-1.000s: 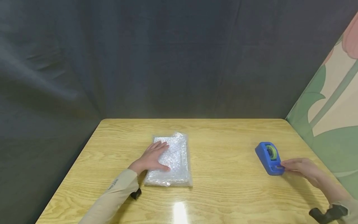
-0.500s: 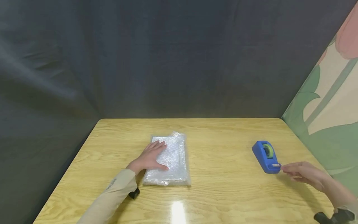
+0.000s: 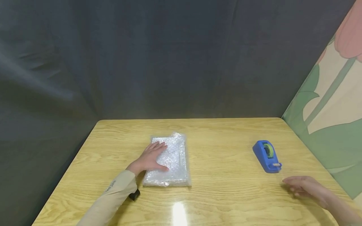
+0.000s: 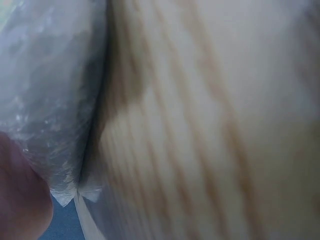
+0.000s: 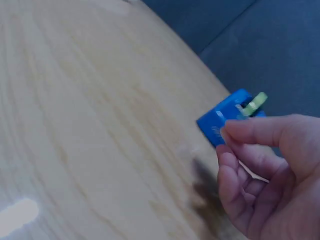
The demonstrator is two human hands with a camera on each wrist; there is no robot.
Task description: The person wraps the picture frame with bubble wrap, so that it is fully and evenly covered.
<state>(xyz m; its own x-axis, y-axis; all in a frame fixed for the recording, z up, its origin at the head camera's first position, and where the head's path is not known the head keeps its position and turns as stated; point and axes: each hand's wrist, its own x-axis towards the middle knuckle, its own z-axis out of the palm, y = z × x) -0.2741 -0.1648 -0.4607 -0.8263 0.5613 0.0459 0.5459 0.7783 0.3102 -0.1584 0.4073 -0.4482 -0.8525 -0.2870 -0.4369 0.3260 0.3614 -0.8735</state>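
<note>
A flat rectangular package in bubble wrap (image 3: 175,160) lies left of the table's middle. Spread across its left part, my left hand (image 3: 150,160) rests on top with straight fingers. The left wrist view shows the wrap's crinkled edge and part of that hand. At the right stands a blue tape dispenser (image 3: 267,157) with a yellow-green roll (image 3: 268,150). My right hand (image 3: 306,188) is nearer to me than the dispenser, apart from it. Its thumb and index finger pinch together in the right wrist view, on a clear strip of tape that barely shows.
The wooden table (image 3: 220,150) extends between the package and the dispenser. A dark curtain (image 3: 183,62) hangs behind its far edge and along the left. A panel with a flower print (image 3: 336,103) borders the right side.
My right hand has drawn away from the dispenser's cutting end, towards me, with fingers pinched. The left hand has stayed on the package. The whole view has shifted slightly.
</note>
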